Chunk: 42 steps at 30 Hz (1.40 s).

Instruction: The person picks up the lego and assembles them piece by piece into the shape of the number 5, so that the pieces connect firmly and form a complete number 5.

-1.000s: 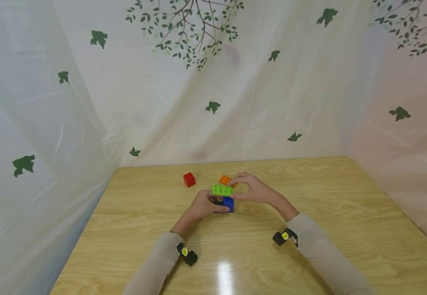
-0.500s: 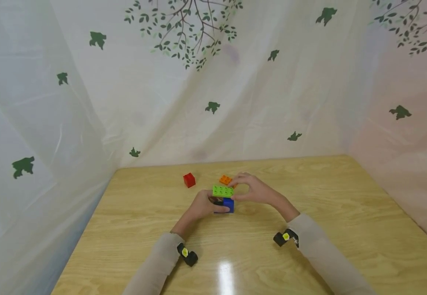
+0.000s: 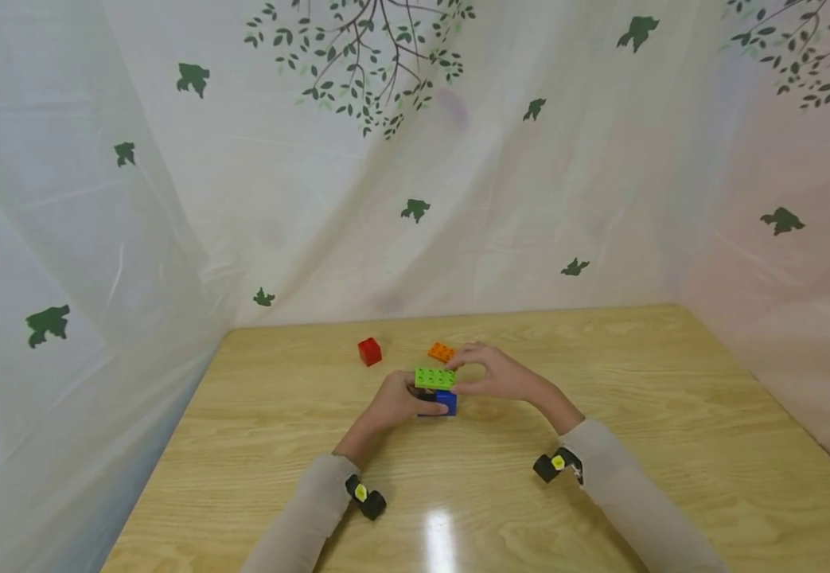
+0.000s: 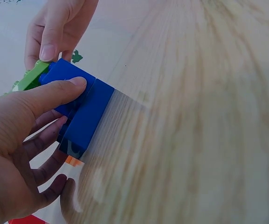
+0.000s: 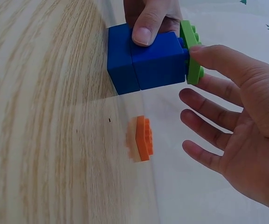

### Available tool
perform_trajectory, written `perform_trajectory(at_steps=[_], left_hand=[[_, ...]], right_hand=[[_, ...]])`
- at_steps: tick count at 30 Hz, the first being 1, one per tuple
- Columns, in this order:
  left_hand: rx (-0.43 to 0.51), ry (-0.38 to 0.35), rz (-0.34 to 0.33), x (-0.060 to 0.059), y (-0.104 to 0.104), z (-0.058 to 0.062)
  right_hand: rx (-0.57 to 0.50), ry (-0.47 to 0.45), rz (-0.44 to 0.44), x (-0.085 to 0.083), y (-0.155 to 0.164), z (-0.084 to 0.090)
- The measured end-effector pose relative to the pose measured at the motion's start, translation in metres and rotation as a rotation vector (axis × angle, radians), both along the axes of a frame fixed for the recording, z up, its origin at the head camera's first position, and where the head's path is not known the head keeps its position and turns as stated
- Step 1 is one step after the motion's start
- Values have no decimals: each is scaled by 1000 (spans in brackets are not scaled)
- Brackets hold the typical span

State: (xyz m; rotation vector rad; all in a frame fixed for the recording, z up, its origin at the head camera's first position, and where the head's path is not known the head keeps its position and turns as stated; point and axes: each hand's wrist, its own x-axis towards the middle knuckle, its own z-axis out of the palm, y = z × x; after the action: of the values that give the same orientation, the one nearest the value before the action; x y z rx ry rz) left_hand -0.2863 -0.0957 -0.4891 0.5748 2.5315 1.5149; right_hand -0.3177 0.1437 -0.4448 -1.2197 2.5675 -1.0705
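Note:
My left hand (image 3: 389,398) grips a stack of two blue toy bricks, its thumb lying across the upper blue brick (image 5: 160,67). The lower blue brick (image 5: 121,60) sits on the wooden table (image 3: 500,509). A flat lime-green brick (image 3: 434,378) with studs is over the upper blue brick, and some blue studs show beneath it in the right wrist view. Thumb and index finger of my right hand (image 3: 495,374) pinch the green brick by its right end; the other fingers are spread apart from it.
Behind the stack lies a flat orange brick (image 3: 441,352), close to my right fingertips. Farther left is a red brick (image 3: 369,351). A pale curtain (image 3: 329,239) with printed leaves and birds hangs behind the table's back edge.
The green brick and my right hand have come down slightly, closer to the blue stack. My left hand keeps its hold on the blue bricks; orange and red bricks stay put.

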Motion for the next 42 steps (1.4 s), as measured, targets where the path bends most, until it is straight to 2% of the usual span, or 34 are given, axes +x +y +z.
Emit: perform_trajectory(at_steps=[19,30,42], left_hand=[[16,-4,13,-1,1,-4],[14,-29,34,-2,-3,-5],[28,-46,45,-2,0,-6]], right_hand=[[14,-13,27,2,1,1],[-28,-18,72,-1,-1,-1],[-21,-26,49,1,0,1]])
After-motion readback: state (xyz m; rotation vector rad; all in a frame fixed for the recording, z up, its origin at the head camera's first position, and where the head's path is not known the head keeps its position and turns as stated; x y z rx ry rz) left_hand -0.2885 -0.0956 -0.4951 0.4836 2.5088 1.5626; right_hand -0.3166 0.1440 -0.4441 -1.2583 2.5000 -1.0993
